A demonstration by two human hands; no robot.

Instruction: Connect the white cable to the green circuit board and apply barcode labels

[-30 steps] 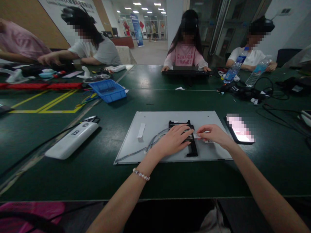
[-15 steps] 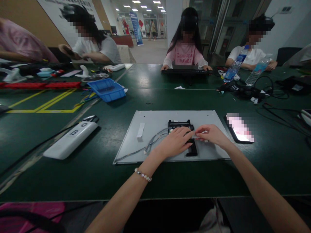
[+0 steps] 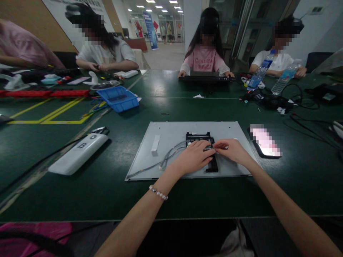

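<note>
A light-grey flat panel (image 3: pixel 142 157) lies on the green table. On its middle sits a black plastic bracket (image 3: pixel 213 165), partly hidden by my hands. My left hand (image 3: pixel 194 155) rests over the bracket, fingers stretched and lying flat, thumb towards the right hand. At the bracket's right side, my right hand (image 3: pixel 232 150) pinches a small whitish strip, mostly covered by the fingertips, which nearly touch the left hand. Grey cables (image 3: pixel 167 157) run from the bracket to the panel's near left corner. A white paper strip (image 3: pixel 155 143) lies on the panel's left part.
Right of the panel is a phone (image 3: pixel 265 142); to the left lies a white power bank (image 3: pixel 79 155) with a black cable. Farther back are a tilted blue bin (image 3: pixel 119 100), two water bottles (image 3: pixel 261 71) and tangled black cables (image 3: pixel 268 100). Several people sit across the table.
My right hand has moved slightly left, bringing the whitish strip against the bracket beside my left fingers. The left hand has barely shifted. A co-worker at the far left has drawn their hands back.
</note>
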